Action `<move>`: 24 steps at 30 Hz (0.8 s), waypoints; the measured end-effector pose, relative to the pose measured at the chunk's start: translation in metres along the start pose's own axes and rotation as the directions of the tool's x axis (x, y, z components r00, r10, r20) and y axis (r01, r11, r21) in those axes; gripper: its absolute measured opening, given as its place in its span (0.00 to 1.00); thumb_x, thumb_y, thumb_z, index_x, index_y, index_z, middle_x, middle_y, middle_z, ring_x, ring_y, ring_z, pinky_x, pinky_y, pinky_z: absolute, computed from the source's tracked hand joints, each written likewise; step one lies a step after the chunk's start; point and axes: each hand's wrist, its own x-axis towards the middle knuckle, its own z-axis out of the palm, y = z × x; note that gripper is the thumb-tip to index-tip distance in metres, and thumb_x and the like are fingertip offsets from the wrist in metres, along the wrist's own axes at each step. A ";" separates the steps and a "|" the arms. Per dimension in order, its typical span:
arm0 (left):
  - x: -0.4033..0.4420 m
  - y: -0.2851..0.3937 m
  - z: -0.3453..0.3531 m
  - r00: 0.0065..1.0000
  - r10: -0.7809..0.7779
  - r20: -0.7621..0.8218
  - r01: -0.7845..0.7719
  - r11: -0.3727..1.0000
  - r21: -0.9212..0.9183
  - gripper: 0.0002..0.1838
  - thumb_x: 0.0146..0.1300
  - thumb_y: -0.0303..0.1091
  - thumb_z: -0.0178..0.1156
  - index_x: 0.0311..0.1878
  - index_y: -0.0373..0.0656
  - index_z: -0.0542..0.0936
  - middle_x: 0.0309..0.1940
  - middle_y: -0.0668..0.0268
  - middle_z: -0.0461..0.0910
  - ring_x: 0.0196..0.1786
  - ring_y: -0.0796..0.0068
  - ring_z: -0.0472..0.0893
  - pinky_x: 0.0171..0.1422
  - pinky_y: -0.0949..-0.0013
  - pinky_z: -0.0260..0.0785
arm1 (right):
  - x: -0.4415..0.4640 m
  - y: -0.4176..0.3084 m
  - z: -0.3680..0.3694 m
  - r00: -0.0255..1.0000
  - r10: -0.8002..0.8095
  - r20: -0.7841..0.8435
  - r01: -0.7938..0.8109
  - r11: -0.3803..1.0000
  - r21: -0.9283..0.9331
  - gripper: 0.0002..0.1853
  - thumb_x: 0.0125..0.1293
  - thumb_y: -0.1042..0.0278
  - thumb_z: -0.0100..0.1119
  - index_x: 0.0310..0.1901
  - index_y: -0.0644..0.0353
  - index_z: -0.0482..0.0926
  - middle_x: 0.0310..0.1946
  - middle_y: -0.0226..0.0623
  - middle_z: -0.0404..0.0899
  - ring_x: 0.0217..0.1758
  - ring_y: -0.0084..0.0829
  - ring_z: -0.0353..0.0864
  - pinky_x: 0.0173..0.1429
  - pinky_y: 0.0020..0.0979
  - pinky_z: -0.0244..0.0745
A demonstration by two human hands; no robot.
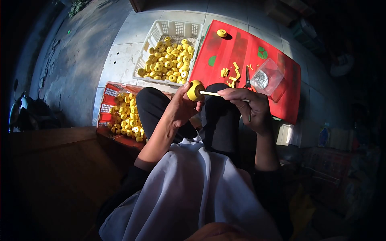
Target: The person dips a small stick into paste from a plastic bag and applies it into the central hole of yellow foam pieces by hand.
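Observation:
My left hand (180, 106) is closed around a round yellow wheel-like piece (194, 89) with a dark hole at its centre, held above my knees. In my right hand (254, 107), a thin pale stick (210, 94) is pinched between thumb and fingers. The stick's tip meets the piece at or near its hole; how deep it goes I cannot tell. A small green strip shows below my right fingers, its kind unclear. Just beyond that hand, on a red table (241, 46), a clear plastic tub (267, 76) holds something pale and shiny.
A white crate (138, 74) full of similar yellow pieces stands ahead, left of the table. A red crate (109, 90) with more sits by my left leg. On the table are a single yellow piece (221, 33), yellow scraps (237, 71) and a dark-handled tool (247, 78).

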 end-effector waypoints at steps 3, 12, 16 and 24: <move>-0.001 0.001 0.001 1.000 0.015 -0.024 -0.015 1.000 0.013 0.25 0.63 0.57 0.52 0.47 0.44 0.75 0.30 0.66 0.76 0.31 0.76 0.75 0.35 0.76 0.68 | 0.000 0.002 -0.001 1.000 -0.011 0.008 0.010 0.998 0.057 0.06 0.66 0.82 0.49 0.40 0.67 0.77 0.40 0.45 0.82 0.47 0.34 0.83 0.52 0.28 0.76; -0.001 0.000 -0.003 0.999 0.019 -0.026 -0.019 1.000 0.001 0.24 0.62 0.57 0.53 0.47 0.44 0.76 0.31 0.66 0.77 0.31 0.77 0.75 0.36 0.76 0.69 | 0.001 -0.002 0.008 0.997 -0.031 -0.074 0.029 0.999 -0.038 0.05 0.63 0.81 0.54 0.40 0.66 0.77 0.39 0.43 0.83 0.44 0.33 0.84 0.48 0.27 0.79; 0.000 0.000 -0.005 1.000 0.020 -0.013 -0.020 1.000 -0.015 0.23 0.62 0.55 0.55 0.47 0.44 0.76 0.31 0.65 0.78 0.31 0.77 0.75 0.35 0.75 0.70 | 0.002 0.002 0.014 0.991 -0.072 -0.110 0.065 0.995 -0.070 0.06 0.59 0.80 0.59 0.39 0.64 0.78 0.36 0.39 0.83 0.41 0.33 0.85 0.45 0.28 0.80; -0.001 -0.002 -0.008 0.979 0.202 0.015 -0.203 0.977 0.072 0.22 0.61 0.44 0.59 0.53 0.40 0.74 0.40 0.63 0.78 0.41 0.73 0.78 0.46 0.73 0.71 | -0.003 -0.010 0.000 0.984 0.005 -0.180 -0.011 0.999 -0.032 0.03 0.63 0.79 0.57 0.39 0.65 0.77 0.37 0.39 0.84 0.40 0.26 0.84 0.43 0.24 0.79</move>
